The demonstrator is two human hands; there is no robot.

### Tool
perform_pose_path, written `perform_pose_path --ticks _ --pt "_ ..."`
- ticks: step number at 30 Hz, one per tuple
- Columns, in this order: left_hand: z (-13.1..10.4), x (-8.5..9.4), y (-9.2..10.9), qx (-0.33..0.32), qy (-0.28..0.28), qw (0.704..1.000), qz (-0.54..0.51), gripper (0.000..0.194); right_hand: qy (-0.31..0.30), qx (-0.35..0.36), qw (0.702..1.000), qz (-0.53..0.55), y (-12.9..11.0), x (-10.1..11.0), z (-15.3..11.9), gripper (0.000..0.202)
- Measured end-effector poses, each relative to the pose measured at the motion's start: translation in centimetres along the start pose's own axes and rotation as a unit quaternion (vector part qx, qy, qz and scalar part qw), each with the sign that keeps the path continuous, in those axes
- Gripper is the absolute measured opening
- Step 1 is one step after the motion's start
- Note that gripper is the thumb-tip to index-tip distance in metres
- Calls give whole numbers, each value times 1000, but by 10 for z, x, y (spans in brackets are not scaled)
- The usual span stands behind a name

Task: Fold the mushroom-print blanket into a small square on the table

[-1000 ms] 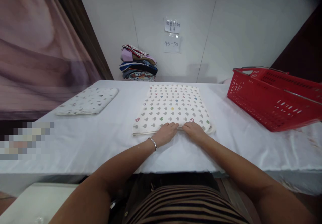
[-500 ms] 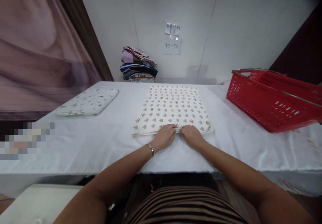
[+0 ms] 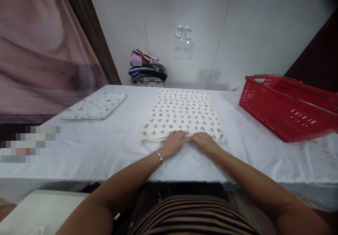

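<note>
One cream rectangular cloth with grey and coloured mushroom prints (image 3: 182, 110) lies centred on a white, cloth-covered table (image 3: 118, 150). Step in hand: looks like handling the near edge; next move probably calls for keeping its layers together. Cloth mostly flat, near edge layered, near right corner rounded. Left hand (image 3: 174, 143) and right hand (image 3: 205, 143) just apart, fingers curled narrow, holding that edge; thumbs hidden. Pale folded printed cloth (image 3: 96, 105) left, red perforated plastic basket (image 3: 271, 106) right.

Dim, even light | faint shadow (image 3: 208, 78) on wall (image 3: 206, 24) | tablecloth (image 3: 118, 147) sheen | pixelated patch (image 3: 29, 143) left | upper-right corner dark
</note>
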State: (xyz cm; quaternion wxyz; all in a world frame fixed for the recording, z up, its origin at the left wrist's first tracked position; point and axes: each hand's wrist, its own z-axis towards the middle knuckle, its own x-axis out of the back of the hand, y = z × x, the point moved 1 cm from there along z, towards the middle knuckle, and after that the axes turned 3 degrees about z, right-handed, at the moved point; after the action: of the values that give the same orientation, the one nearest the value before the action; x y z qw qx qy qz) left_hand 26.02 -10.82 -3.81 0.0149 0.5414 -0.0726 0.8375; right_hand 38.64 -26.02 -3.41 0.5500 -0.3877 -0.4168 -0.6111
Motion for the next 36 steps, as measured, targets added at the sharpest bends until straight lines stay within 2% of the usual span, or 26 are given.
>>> perform_pose_path --ticks 6,11,17,20,24,26,31,36 --pt "-2 9 0 -3 8 1000 -17 22 47 -23 999 13 -6 -5 0 14" --pt "2 9 1 63 24 996 -65 11 64 -63 996 -3 -6 -11 4 13" --pt "3 5 2 103 15 991 -87 9 53 -54 997 -18 -1 -12 0 23" --pt "3 1 3 112 4 990 -90 12 44 -45 998 -27 1 -9 -3 33" --pt "2 -1 6 105 -4 991 -83 27 -2 -33 999 -29 0 -3 -5 18" --pt "2 -1 8 102 -14 992 -79 35 -11 -28 999 -24 -4 -1 -4 18" --pt "5 2 10 134 -41 985 -104 37 29 -28 999 -27 -18 -10 11 16" --pt "1 6 12 169 -59 979 -95 37 23 -5 1000 -9 -24 -24 23 17"
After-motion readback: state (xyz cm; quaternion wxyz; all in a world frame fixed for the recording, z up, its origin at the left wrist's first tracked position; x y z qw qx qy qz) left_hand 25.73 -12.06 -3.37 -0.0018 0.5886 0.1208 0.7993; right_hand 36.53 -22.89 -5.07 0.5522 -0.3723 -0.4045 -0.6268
